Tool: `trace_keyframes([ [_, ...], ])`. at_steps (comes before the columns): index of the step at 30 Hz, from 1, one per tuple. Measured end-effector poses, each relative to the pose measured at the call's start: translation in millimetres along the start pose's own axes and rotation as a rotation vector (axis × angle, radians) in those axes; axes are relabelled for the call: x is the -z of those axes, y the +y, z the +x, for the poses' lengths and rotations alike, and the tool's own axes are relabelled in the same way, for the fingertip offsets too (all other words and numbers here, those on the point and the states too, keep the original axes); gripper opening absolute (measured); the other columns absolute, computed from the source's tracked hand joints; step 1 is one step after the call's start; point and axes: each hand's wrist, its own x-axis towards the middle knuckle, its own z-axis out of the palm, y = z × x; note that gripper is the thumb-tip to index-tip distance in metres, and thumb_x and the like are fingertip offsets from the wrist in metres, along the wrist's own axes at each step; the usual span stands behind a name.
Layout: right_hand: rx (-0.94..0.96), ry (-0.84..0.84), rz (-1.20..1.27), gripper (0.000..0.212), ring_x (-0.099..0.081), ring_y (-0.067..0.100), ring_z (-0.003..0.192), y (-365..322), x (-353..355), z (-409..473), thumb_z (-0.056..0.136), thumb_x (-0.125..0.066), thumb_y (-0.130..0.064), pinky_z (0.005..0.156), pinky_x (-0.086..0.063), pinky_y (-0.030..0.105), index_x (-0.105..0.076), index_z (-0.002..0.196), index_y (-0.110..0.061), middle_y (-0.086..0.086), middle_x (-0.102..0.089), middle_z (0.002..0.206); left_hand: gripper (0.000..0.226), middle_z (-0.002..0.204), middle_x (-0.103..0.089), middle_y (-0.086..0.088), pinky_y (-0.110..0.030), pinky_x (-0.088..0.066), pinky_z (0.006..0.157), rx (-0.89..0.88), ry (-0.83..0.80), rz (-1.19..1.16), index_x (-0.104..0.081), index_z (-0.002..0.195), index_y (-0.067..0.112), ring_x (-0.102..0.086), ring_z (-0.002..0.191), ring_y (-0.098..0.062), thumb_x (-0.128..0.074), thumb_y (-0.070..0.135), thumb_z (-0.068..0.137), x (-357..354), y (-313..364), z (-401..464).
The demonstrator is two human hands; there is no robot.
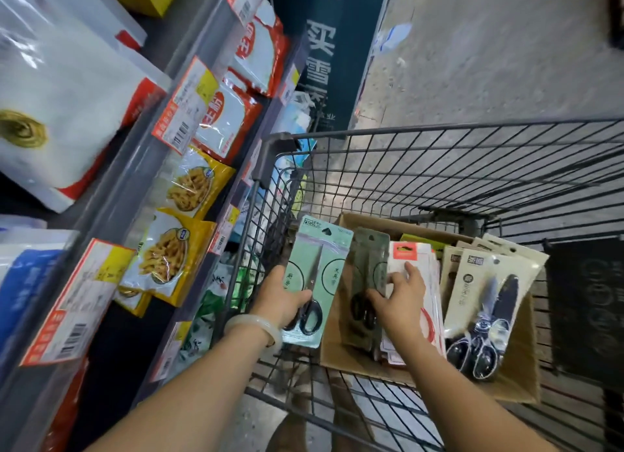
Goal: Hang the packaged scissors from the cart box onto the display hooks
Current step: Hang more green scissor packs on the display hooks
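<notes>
Head view, frame centre: left hand [282,298] clamps a green scissors pack [317,269]; right hand [400,298] pinches another pack [369,276] in the cardboard box [341,353].

The scissors pack [315,276] is pale mint green with thin circle outlines; its scissors have black handles. The cardboard box [351,357] is plain brown. Other packs [486,303] are beige, and one [410,252] is white with an orange-red patch. The cart [439,168] is dark grey wire grid. Shelf snack bags [199,185] are yellow; the price tags [184,107] are white with orange-red borders.
</notes>
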Motion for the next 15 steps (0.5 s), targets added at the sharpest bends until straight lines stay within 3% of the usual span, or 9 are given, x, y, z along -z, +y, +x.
trace_keyframes([
  [2, -0.068, -0.009, 0.245, 0.015, -0.055, 0.029, 0.113, -6, 19, -11, 0.081, -0.068, -0.017, 0.088, -0.048, 0.036, -0.057, 0.091, -0.014, 0.009, -0.059, 0.114, 0.062, 0.143, -0.04, -0.004, -0.039, -0.034, 0.107, -0.015, -0.001, -0.003, -0.03, 0.143, 0.011, -0.039, 0.132, -0.025, -0.061, 0.01, 0.089, 2, 7, -9],
  [4, -0.1, 0.008, 0.402, 0.012, -0.063, 0.028, 0.09, -14, 40, -21, 0.083, -0.066, -0.013, 0.073, -0.053, 0.038, -0.055, 0.088, -0.014, 0.006, -0.063, 0.091, 0.063, 0.143, -0.041, -0.001, -0.042, -0.035, 0.11, -0.048, -0.009, -0.005, -0.033, 0.141, 0.013, -0.041, 0.131, -0.027, -0.064, 0.013, 0.087, 4, 15, -20],
  [8, -0.083, -0.033, 0.655, 0.014, -0.064, 0.017, 0.076, -32, 82, -42, 0.084, -0.065, -0.006, 0.054, -0.052, 0.018, -0.054, 0.093, -0.009, 0.007, -0.065, 0.087, 0.073, 0.153, -0.029, -0.007, -0.043, -0.029, 0.114, -0.122, -0.016, -0.01, -0.023, 0.148, 0.013, -0.03, 0.14, -0.028, -0.064, 0.016, 0.088, 5, 30, -43],
  [10, -0.062, -0.121, 0.787, 0.016, -0.066, 0.017, 0.074, -41, 101, -54, 0.082, -0.064, -0.001, 0.057, -0.055, 0.019, -0.054, 0.093, -0.007, 0.012, -0.067, 0.089, 0.074, 0.152, -0.032, -0.009, -0.044, -0.031, 0.113, -0.156, 0.003, -0.019, -0.023, 0.148, 0.012, -0.033, 0.138, -0.028, -0.065, 0.016, 0.087, 6, 35, -56],
  [13, -0.012, -0.266, 0.881, 0.02, -0.069, 0.027, 0.081, -49, 124, -68, 0.079, -0.065, 0.0, 0.074, -0.057, 0.04, -0.056, 0.093, -0.01, 0.014, -0.07, 0.093, 0.07, 0.148, -0.038, -0.008, -0.042, -0.037, 0.108, -0.167, 0.043, -0.035, -0.03, 0.145, 0.012, -0.041, 0.133, -0.029, -0.067, 0.018, 0.086, 7, 37, -77],
  [15, 0.024, -0.334, 0.884, 0.021, -0.07, 0.029, 0.082, -52, 137, -77, 0.079, -0.065, 0.001, 0.073, -0.057, 0.041, -0.056, 0.096, -0.008, 0.013, -0.071, 0.092, 0.055, 0.139, -0.047, -0.005, -0.04, -0.041, 0.104, -0.184, 0.069, -0.068, -0.04, 0.134, 0.01, -0.048, 0.122, -0.025, -0.066, 0.015, 0.086, 7, 34, -93],
])
